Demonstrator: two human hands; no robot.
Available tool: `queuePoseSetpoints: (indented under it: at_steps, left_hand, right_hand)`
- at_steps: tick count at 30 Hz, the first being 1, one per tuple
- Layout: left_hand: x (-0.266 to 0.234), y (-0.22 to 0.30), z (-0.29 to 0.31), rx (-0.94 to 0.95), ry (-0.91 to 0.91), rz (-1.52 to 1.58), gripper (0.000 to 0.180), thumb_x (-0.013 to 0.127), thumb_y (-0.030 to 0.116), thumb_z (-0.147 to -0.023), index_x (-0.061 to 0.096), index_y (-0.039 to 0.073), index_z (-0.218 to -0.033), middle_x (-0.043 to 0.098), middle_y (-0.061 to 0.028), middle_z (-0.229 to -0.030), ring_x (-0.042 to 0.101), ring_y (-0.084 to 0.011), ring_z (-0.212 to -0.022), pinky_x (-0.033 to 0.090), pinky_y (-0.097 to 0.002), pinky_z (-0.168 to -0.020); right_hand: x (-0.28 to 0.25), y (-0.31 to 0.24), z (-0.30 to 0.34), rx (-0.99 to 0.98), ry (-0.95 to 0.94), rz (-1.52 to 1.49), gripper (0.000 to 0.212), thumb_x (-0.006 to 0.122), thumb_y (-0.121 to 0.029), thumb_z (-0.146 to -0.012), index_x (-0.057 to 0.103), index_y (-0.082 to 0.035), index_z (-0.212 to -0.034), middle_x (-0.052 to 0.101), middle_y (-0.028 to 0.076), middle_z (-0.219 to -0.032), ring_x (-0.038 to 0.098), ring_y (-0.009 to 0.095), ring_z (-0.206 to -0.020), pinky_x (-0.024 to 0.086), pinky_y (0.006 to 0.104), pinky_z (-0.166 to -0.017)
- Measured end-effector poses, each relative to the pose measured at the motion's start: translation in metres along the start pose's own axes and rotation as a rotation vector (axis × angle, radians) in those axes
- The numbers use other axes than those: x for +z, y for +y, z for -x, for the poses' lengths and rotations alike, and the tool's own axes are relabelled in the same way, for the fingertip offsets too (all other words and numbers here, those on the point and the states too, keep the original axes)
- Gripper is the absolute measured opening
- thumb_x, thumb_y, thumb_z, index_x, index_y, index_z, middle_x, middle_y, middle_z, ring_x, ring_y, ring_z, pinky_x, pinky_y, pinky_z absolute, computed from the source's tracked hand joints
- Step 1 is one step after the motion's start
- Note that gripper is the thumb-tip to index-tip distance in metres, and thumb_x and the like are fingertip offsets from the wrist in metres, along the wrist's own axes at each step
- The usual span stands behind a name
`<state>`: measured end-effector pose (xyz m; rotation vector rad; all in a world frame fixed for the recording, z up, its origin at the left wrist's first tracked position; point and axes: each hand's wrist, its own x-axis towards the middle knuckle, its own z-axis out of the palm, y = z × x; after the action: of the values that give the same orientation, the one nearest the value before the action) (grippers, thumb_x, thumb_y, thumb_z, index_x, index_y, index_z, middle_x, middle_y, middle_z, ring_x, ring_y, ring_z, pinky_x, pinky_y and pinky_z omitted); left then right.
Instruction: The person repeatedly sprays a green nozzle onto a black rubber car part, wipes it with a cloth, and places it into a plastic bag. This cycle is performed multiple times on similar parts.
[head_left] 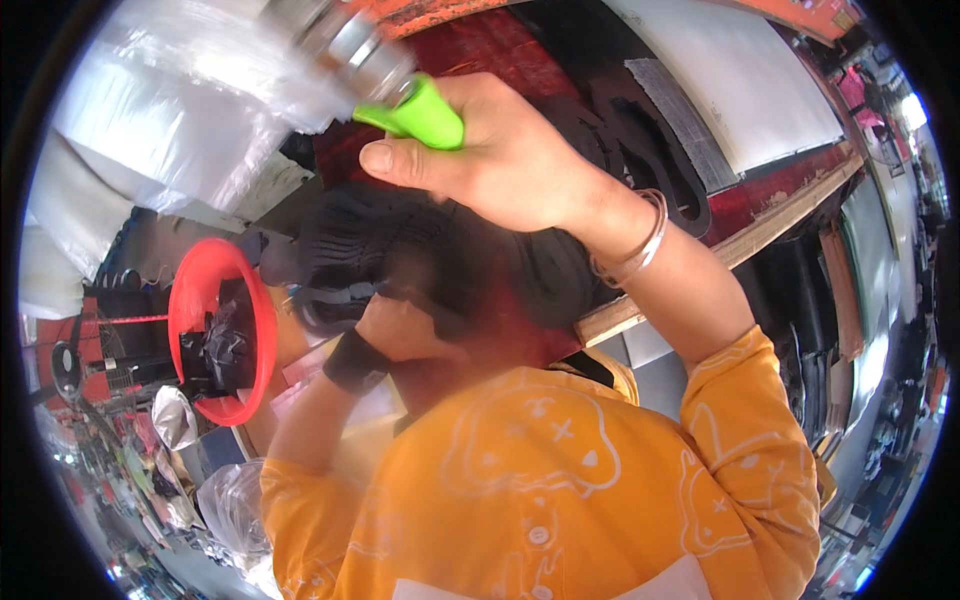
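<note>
1. Handle [432, 112], bright green, lies between 11 and 12 o'clock from centre, with the right hand [510, 150] clamped on it. It looks smooth and stiff, probably plastic, best held around its middle.
2. Metal fitting [370, 62] at 11 o'clock is blurred; I judge it hard and fairly heavy.
3. Black ribbed pieces [365, 240] at 10 o'clock look light and flexible, likely best taken by their edges. The left hand [395, 325] is against them; whether its fingers grip, I cannot tell.
4. Plastic sheeting [180, 100] at 10 o'clock crowds the fitting; a red basin [266, 310] stands at 9.
</note>
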<state>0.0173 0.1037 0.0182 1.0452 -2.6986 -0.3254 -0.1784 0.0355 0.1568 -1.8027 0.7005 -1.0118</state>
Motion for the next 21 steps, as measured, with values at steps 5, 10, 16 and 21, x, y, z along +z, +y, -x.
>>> queuePoseSetpoints:
  at_steps: [5,10,16,21]
  left_hand:
    - [0.007,0.003,-0.006,0.138,0.267,0.054,0.093,0.060,0.084,-0.052,0.067,-0.007,-0.066,0.061,-0.0186,-0.064,0.062,-0.0348,-0.067,0.050,-0.0418,-0.078]
    - [0.016,0.011,0.005,-0.123,0.205,0.332,0.095,0.060,0.084,-0.052,0.068,-0.009,-0.074,0.064,-0.0215,-0.074,0.063,-0.0346,-0.082,0.047,-0.0437,-0.084]
    - [0.019,-0.001,0.017,-0.093,-0.042,0.016,0.097,0.067,0.075,-0.058,0.060,-0.003,-0.113,0.059,-0.0184,-0.116,0.050,-0.0326,-0.115,0.031,-0.0428,-0.104]
    - [0.016,0.006,0.007,-0.029,0.058,-0.223,0.076,0.051,0.060,-0.071,0.055,-0.005,-0.112,0.056,-0.0157,-0.111,0.051,-0.0235,-0.108,0.039,-0.0342,-0.092]
  right_hand:
    - [0.004,0.006,-0.002,0.002,-0.016,0.009,0.029,0.064,-0.031,-0.086,0.064,-0.002,-0.083,0.059,0.005,-0.061,0.056,0.011,-0.053,0.044,0.0266,-0.053]
    - [0.012,0.001,-0.003,0.095,-0.097,-0.064,0.028,0.063,-0.028,-0.085,0.062,-0.001,-0.081,0.058,0.006,-0.060,0.055,0.013,-0.053,0.044,0.0302,-0.053]
    - [0.026,-0.008,0.001,0.177,-0.312,-0.307,0.031,0.068,-0.027,-0.085,0.062,0.000,-0.099,0.060,0.001,-0.070,0.052,0.007,-0.064,0.045,0.0272,-0.058]
    - [0.030,-0.009,-0.002,0.104,-0.246,-0.166,0.025,0.067,-0.025,-0.085,0.063,0.000,-0.090,0.057,0.002,-0.065,0.052,0.010,-0.061,0.044,0.0273,-0.057]
